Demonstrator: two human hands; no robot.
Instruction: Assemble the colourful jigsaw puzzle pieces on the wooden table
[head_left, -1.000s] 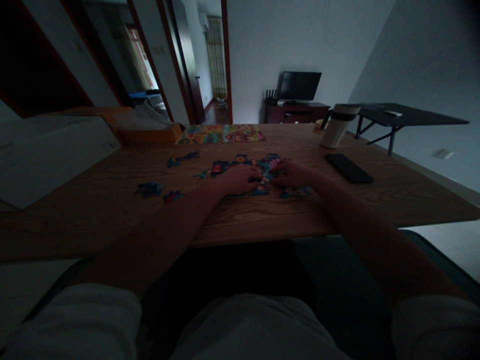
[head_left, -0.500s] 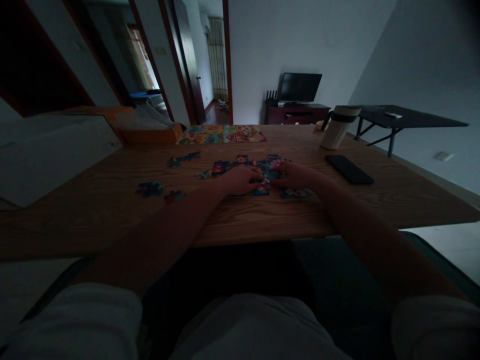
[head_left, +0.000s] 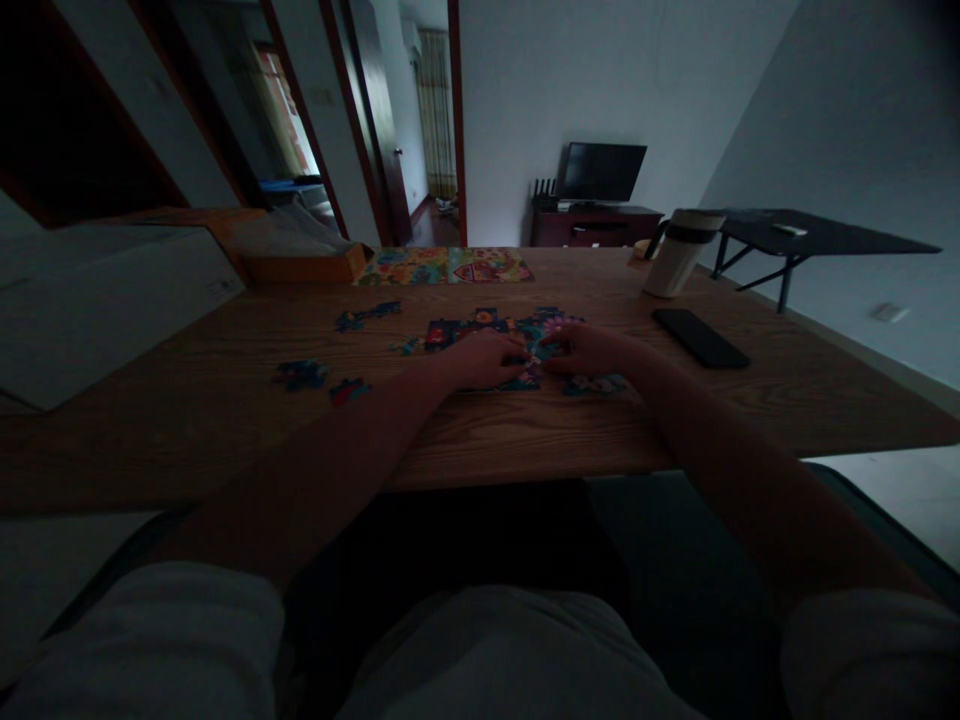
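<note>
A partly joined jigsaw puzzle [head_left: 442, 333] with a dark, colourful print lies on the wooden table in front of me. My left hand [head_left: 486, 360] rests over its middle, fingers bent, thumb and forefinger gripping the joined pieces. From the other side my right hand [head_left: 589, 350] bends its fingers and thumb onto the puzzle's right part, close to the left fingertips. Both hands cover some of the pieces. Just below the right hand lies a group of puzzle pieces [head_left: 594, 384]. To the left of my left hand is a red and blue piece [head_left: 349, 390].
Further left lie dark blue pieces [head_left: 301, 374] and a joined strip [head_left: 369, 315]. A colourful printed sheet [head_left: 450, 266] lies at the table's far edge beside an orange box [head_left: 304, 270]. A white box [head_left: 120, 310] stands left; a phone [head_left: 699, 337] and tumbler [head_left: 681, 255] are right.
Both hands stay almost in place on the puzzle, with only a very slight shift of the fingers. The whole view has moved a little.
</note>
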